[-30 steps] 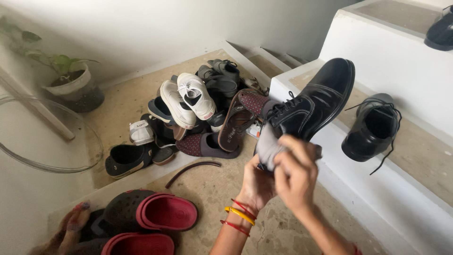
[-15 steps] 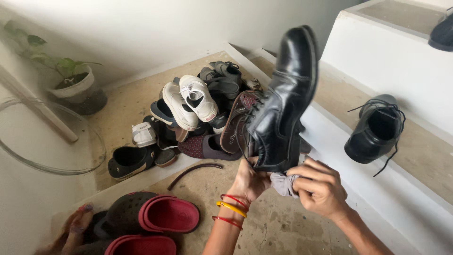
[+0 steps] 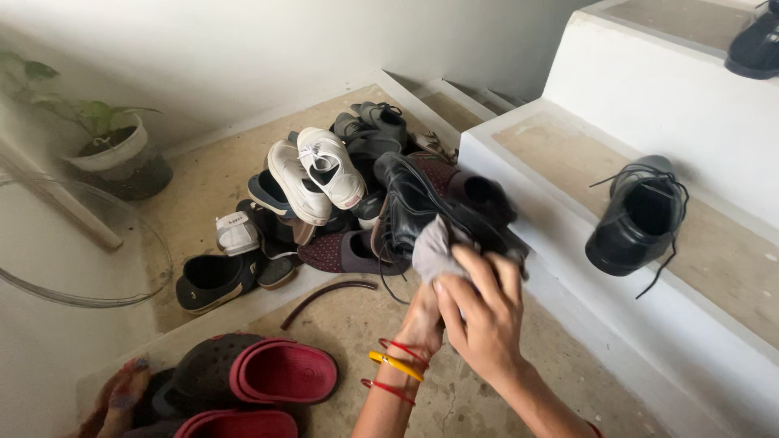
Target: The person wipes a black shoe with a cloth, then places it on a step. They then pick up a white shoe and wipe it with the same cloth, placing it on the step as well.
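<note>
Stair landing, speckled beige floor (image 3: 479,389), white wall at 12 o'clock, white-edged steps climbing toward 2 o'clock.

My left hand (image 3: 423,318) comes up from 6 o'clock, wrist ringed with red and yellow bangles (image 3: 395,365). It is closed around the underside of a black lace-up dress shoe (image 3: 422,207), held near frame centre, just above the floor and in front of the shoe heap. The shoe lies tipped, its opening toward 2 o'clock, laces hanging loose at 7 o'clock.

My right hand (image 3: 480,312) enters from 5 o'clock, fingers curled and pinched on a grey cloth (image 3: 434,251). The cloth is pressed against the near side of the shoe. Right hand overlaps the left; most of the left palm is hidden.

At 3 o'clock, on the first step (image 3: 560,154), the matching black dress shoe (image 3: 637,219) stands upright, laces trailing over the edge. Another dark shoe (image 3: 755,45) sits on the higher step at 1 o'clock, mostly cut off.

Behind the held shoe, from 10 to 12 o'clock: a heap with white sneakers (image 3: 316,174), maroon slippers (image 3: 345,253), a black slip-on (image 3: 215,280). Red and black clogs (image 3: 276,375) at 7 o'clock. Potted plant (image 3: 109,146) at 10 o'clock, beside a round glass tabletop (image 3: 97,259).
</note>
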